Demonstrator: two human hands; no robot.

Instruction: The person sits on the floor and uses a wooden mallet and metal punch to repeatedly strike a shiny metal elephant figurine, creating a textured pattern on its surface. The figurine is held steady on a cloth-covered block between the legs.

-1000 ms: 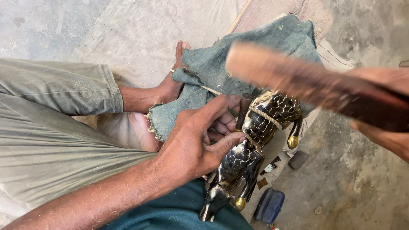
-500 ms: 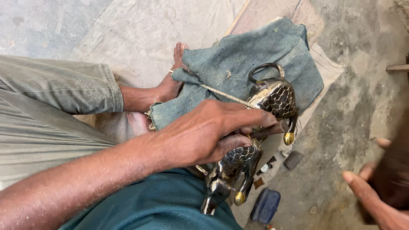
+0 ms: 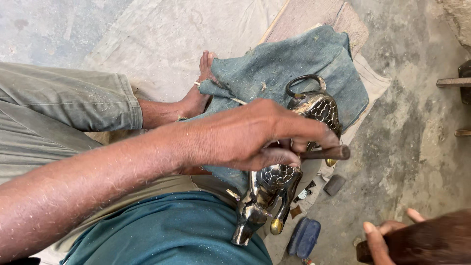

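Observation:
A dark metal animal figurine [image 3: 273, 188] with an engraved scale pattern and brass-tipped feet lies across my lap on a blue-green cloth [image 3: 294, 59]. My left hand [image 3: 245, 135] rests on its middle. The fingers pinch a thin dark rod [image 3: 326, 153] that lies sideways against the figure. My right hand [image 3: 385, 234] is low at the bottom right, closed around a brown wooden block [image 3: 431, 243] held away from the figurine. A ring-shaped loop [image 3: 304, 81] at the figurine's far end shows above my knuckles.
My bare foot [image 3: 198, 95] sticks out beside the cloth. A small blue object [image 3: 304, 238], a dark little block [image 3: 335, 185] and tiny bits lie on the concrete floor near the figurine. Wooden pieces [image 3: 451, 82] jut in at the right edge.
The wooden block in my right hand came down from above the figurine to the lower right. My left hand slid up the figure and now shows the rod in its fingers.

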